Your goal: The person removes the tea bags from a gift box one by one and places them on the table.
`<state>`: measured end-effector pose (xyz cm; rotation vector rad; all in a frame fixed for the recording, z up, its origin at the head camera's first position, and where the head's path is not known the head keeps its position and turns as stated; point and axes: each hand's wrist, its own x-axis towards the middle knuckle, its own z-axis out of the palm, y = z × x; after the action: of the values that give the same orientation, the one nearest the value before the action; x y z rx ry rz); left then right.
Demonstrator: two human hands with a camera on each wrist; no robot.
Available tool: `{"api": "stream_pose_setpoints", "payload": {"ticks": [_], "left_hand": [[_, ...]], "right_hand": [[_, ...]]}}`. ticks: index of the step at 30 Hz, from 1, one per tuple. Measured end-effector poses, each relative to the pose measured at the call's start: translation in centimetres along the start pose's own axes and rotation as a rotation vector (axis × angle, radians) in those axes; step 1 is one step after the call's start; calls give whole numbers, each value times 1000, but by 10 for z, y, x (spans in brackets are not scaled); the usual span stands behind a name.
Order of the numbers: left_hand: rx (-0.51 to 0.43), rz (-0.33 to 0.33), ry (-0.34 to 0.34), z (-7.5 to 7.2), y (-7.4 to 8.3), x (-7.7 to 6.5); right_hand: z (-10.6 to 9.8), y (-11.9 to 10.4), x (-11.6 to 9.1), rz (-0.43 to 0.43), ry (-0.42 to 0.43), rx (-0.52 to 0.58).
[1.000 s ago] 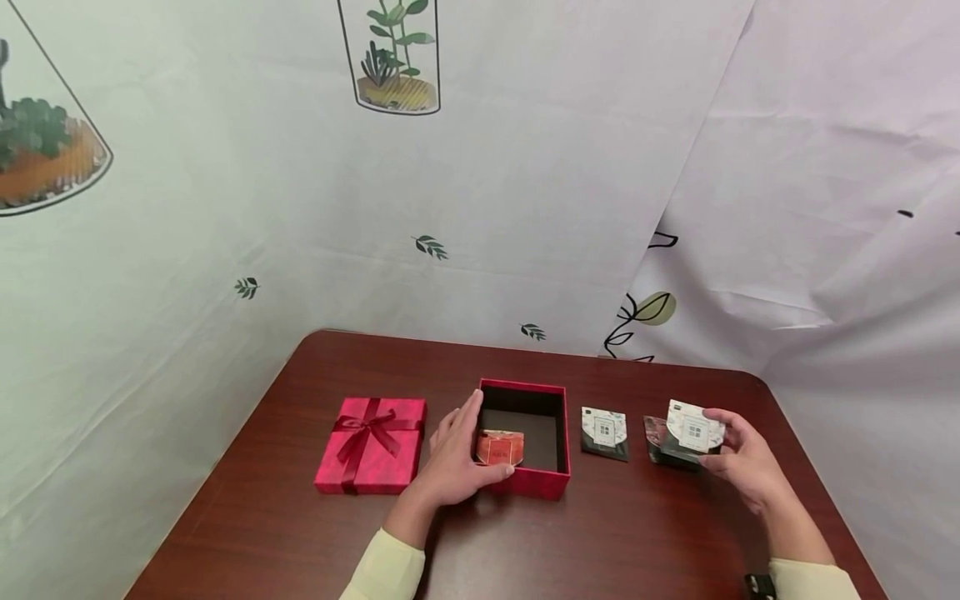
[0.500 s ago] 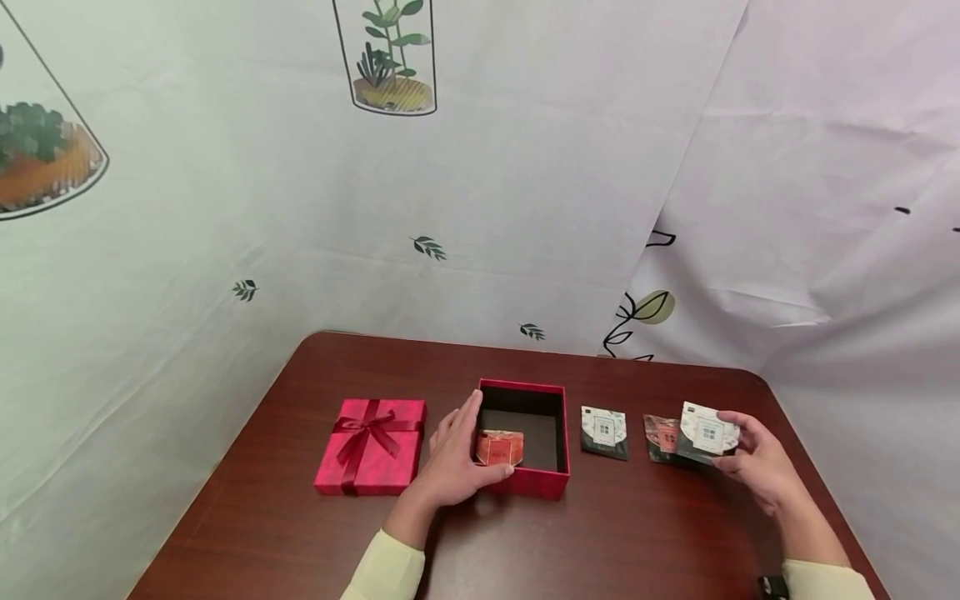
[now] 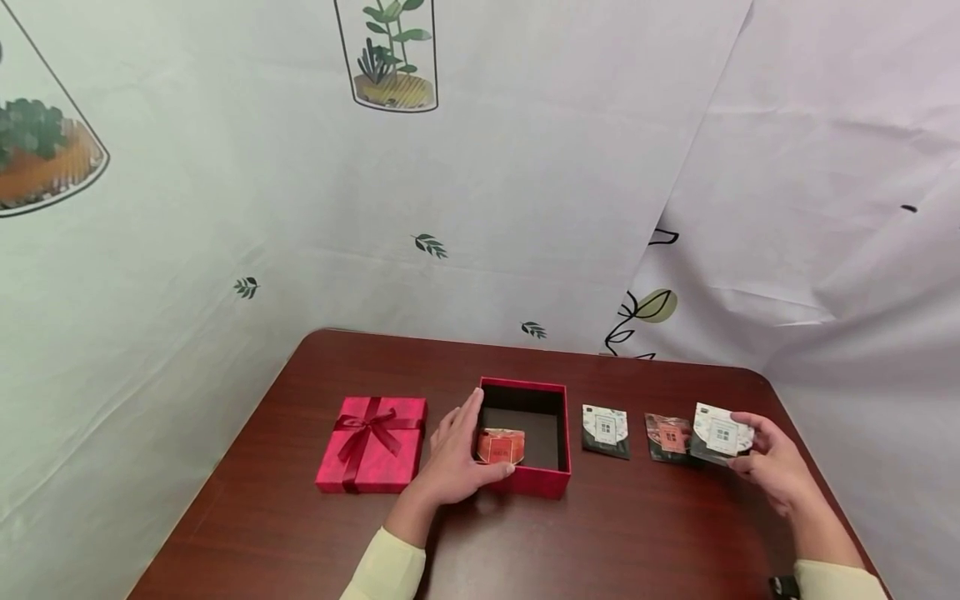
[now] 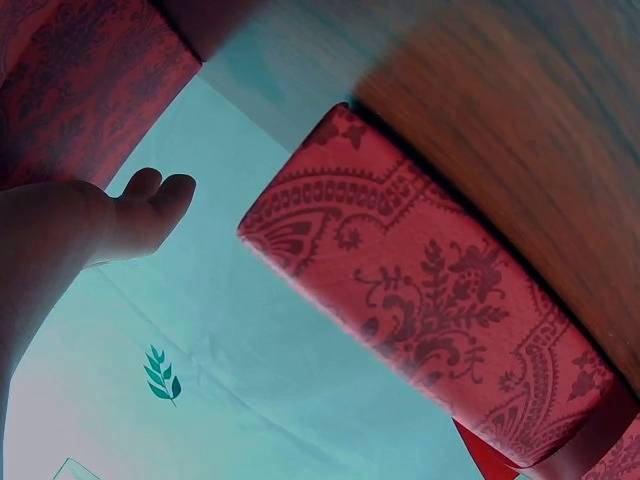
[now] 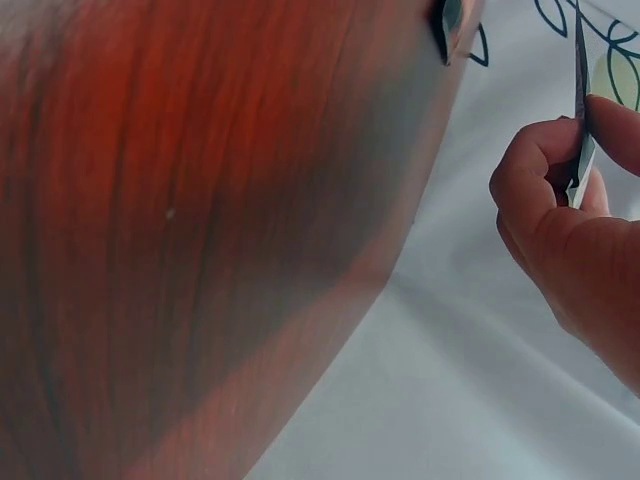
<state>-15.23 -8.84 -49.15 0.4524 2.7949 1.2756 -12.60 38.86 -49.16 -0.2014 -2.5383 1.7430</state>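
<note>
My right hand [image 3: 776,467] pinches a white-and-dark sachet [image 3: 722,433] by its right edge, thumb in front. Edge-on, the sachet [image 5: 582,100] shows between thumb and fingers in the right wrist view. Left of it lies an orange-and-dark sachet [image 3: 667,437], its right edge close to the held one. My left hand [image 3: 453,467] rests on an open red box [image 3: 551,483], fingers extended along its left wall and thumb at the front rim. Inside the box, an orange sachet [image 3: 501,447] sits at the front left, partly behind the thumb. In the left wrist view, fingers [image 4: 165,200] stand beside the box.
Left of the box, a red patterned lid [image 3: 372,446] with a dark red ribbon bow lies on the brown table [image 3: 570,550]. Another white-and-dark sachet [image 3: 605,431] lies right of the box. A white printed cloth [image 3: 487,183] hangs behind the table.
My right hand has moved right with the white-and-dark sachet, uncovering more of the orange-and-dark sachet lying to its left. My left hand stays on the box.
</note>
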Motion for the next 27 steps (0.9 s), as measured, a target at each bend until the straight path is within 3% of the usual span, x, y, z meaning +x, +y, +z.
{"api": "stream_pose_setpoints", "payload": {"ticks": [4,12,27], "left_hand": [[-4,1,-2,0,0,0],[4,12,-5,1,-2,2],[2,10,-8,0,-2,3]], "right_hand": [[-4,5,2,12,4,42],[-10,11,4,35,22,-101],[-16,18,6,59,13,-175]]}}
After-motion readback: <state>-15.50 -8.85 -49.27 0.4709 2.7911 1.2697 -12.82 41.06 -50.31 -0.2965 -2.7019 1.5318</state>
